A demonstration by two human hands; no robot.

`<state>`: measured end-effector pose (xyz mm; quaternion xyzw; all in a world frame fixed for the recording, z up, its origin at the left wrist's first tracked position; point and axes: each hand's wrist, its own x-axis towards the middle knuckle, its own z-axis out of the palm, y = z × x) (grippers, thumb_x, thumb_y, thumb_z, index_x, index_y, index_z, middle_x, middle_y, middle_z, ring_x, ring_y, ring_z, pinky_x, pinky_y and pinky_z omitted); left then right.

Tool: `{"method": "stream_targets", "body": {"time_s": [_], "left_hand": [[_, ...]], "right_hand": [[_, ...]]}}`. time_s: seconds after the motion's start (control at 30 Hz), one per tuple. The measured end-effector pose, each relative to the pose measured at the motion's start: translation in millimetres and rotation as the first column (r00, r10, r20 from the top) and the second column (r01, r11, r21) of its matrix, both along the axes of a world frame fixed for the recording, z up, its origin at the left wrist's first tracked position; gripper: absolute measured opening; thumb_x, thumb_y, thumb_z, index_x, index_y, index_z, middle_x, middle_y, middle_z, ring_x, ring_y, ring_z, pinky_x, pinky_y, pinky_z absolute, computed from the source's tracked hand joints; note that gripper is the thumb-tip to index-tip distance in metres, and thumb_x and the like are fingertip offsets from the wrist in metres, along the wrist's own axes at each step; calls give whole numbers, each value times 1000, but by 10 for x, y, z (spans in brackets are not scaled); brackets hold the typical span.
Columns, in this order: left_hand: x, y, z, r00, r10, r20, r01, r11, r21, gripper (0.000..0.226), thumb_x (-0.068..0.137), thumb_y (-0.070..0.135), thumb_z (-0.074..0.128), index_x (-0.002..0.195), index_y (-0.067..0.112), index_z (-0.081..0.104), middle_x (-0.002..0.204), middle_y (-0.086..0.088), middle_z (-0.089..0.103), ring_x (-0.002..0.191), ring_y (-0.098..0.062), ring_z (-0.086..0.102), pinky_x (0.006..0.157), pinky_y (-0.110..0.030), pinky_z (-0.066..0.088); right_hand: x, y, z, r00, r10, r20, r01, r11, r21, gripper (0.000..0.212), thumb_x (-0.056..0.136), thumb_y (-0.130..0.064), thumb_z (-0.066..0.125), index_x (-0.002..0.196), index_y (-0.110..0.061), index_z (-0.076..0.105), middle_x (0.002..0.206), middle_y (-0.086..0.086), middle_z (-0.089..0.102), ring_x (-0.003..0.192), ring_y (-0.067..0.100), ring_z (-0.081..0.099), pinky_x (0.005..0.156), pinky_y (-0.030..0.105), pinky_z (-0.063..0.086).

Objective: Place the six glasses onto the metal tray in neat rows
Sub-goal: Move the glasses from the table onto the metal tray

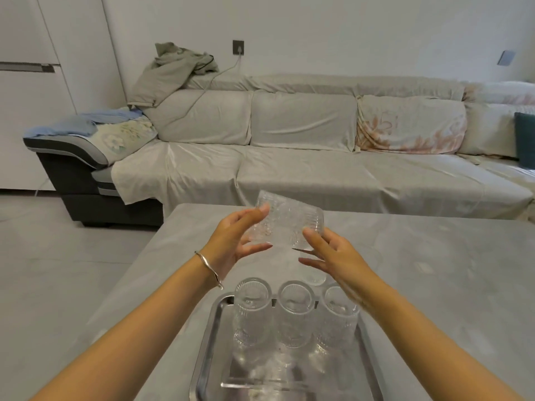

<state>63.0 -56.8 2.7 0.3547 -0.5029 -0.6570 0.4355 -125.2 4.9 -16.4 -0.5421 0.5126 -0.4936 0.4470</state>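
Observation:
Three clear ribbed glasses stand upright in a row on the far part of the metal tray (208, 357): left glass (251, 311), middle glass (296, 311), right glass (337, 316). Both hands hold a fourth ribbed glass (285, 224) tilted on its side in the air above the table, beyond the tray. My left hand (231, 241) grips its left end with thumb and fingers, and my right hand (333, 256) touches its right rim with the fingertips. Another glass (315, 277) shows partly on the table behind the tray, under my right hand.
The grey table (434, 285) carries the tray at its near edge. A long sofa under pale covers (304, 169) runs behind the table, with clothes piled on its left end. Grey floor (58, 241) lies to the left.

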Motion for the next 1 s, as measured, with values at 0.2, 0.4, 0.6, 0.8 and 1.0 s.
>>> {"method": "stream_targets", "body": {"time_s": [0.2, 0.4, 0.6, 0.8, 1.0], "left_hand": [[413, 332, -55, 986, -65, 153, 86, 987, -136, 55, 64, 31, 71, 115, 18, 52, 118, -8, 62, 109, -22, 62, 76, -31, 57], [711, 589, -249, 920, -51, 389, 176, 939, -294, 64, 58, 31, 85, 112, 26, 52, 113, -1, 64, 98, -12, 67, 75, -22, 54], [802, 725, -396, 842, -22, 540, 255, 897, -362, 57, 60, 54, 75, 112, 40, 57, 112, 14, 64, 105, -5, 61, 80, -23, 55], [858, 820, -783, 774, -7, 633, 288, 894, -343, 71, 58, 55, 75, 121, 34, 52, 120, 9, 62, 112, -6, 57, 97, -30, 47], [891, 853, -1175, 748, 16, 664, 265, 909, -321, 65, 58, 49, 80, 116, 34, 55, 113, 11, 64, 105, -7, 60, 94, -30, 51]], "right_hand": [[193, 269, 57, 992, 66, 109, -62, 997, -42, 63, 68, -44, 72, 125, -25, 55, 124, -4, 65, 108, 11, 65, 84, 28, 56], [361, 479, -79, 979, 141, 147, -135, 990, -50, 73, 58, -40, 82, 124, -35, 51, 135, -3, 53, 108, 15, 66, 80, 31, 57], [494, 587, -203, 986, 161, 43, -159, 987, -30, 68, 53, -40, 86, 113, -45, 53, 119, -24, 54, 99, 8, 69, 75, 21, 55], [577, 698, -428, 979, 114, -169, -121, 992, -29, 73, 60, -37, 84, 123, -38, 48, 127, -17, 52, 111, 3, 59, 81, 15, 52], [664, 688, -650, 916, 150, -373, -167, 986, -13, 74, 67, -37, 80, 131, -32, 44, 126, -12, 51, 114, 12, 54, 86, 23, 53]]}}
